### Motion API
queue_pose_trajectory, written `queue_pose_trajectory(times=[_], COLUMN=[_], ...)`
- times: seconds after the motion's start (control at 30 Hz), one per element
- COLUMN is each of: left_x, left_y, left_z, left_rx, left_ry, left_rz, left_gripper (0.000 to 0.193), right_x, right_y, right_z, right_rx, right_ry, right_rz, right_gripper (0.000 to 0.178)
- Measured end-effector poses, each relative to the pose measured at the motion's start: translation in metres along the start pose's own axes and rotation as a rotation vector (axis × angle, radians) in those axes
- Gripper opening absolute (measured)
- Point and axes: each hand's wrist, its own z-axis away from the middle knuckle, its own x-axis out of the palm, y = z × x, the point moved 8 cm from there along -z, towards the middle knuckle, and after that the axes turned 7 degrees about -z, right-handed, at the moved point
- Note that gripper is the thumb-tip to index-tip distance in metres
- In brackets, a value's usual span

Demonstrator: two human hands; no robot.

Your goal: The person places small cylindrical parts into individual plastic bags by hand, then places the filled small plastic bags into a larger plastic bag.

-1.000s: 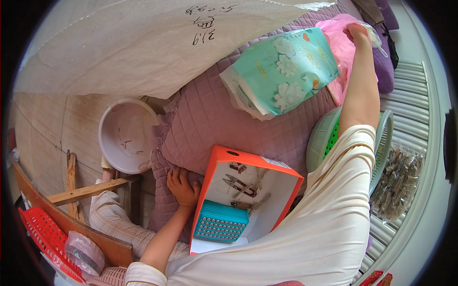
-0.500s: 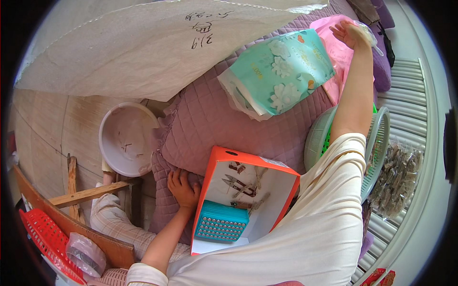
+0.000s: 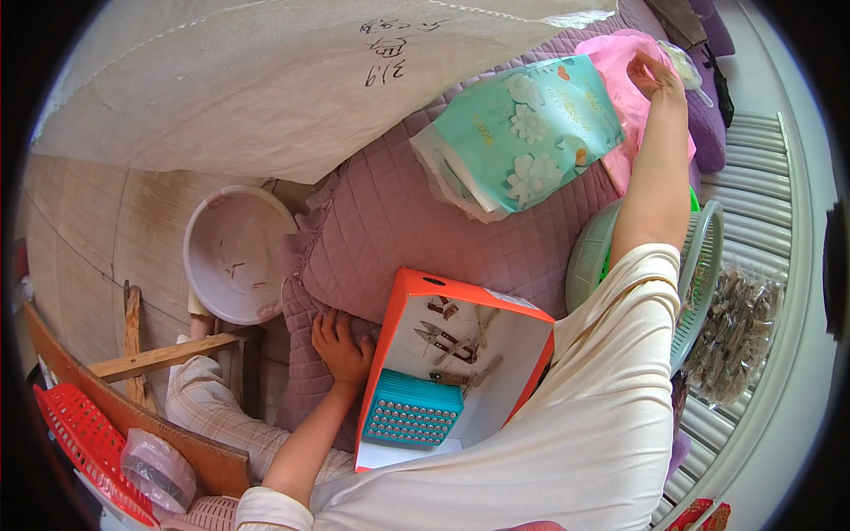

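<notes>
My left hand (image 3: pixel 343 350) lies flat, fingers spread, on the mauve quilted cover (image 3: pixel 372 221), beside an orange-rimmed box (image 3: pixel 496 416). In that box are a pair of thread snips (image 3: pixel 447 343), a stack of teal cards (image 3: pixel 412 409) with rows of round silvery studs, and some small brown bits. My right arm reaches far out to the right. Over a pink plastic bag (image 3: pixel 620 62), my right hand (image 3: pixel 655 78) has its fingers drawn together; anything between them is too small to make out. A mint-green packet (image 3: pixel 527 133) with white flowers lies left of it.
A large whitish woven sack (image 3: pixel 221 88) spans the far left. A pale basin (image 3: pixel 235 257) stands on the tiled floor. Grey-green baskets (image 3: pixel 699 274) and a clear bag of brown pieces (image 3: pixel 739 336) are at right. A red basket (image 3: pixel 88 442) and tape roll (image 3: pixel 159 469) sit at lower left.
The fingers of my right hand, spread before, have come together, and the hand has shifted slightly over the pink bag. My left hand rests where it was.
</notes>
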Motion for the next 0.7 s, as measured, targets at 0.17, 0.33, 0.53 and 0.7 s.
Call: queue_pose_trajectory(times=[0.17, 0.33, 0.53, 0.7], left_x=[0.003, 0.004, 0.005, 0.004], left_y=[-0.001, -0.001, -0.003, -0.001], left_z=[0.001, 0.002, 0.002, 0.001], left_rx=[-0.004, 0.005, 0.006, 0.008], left_ry=[-0.026, -0.031, -0.033, -0.013], left_rz=[0.009, 0.016, -0.003, 0.015], left_gripper=[0.05, 0.051, 0.051, 0.05], right_x=[-0.02, -0.054, -0.075, -0.046], right_y=[-0.008, 0.007, 0.024, 0.027], right_z=[-0.031, -0.046, -0.033, 0.032], right_rx=[-0.115, -0.403, -0.422, -0.485], right_ry=[-0.427, -0.23, 0.37, 0.461], right_rz=[-0.377, 0.478, 1.978, 2.063], right_gripper=[0.013, 0.023, 0.038, 0.037])
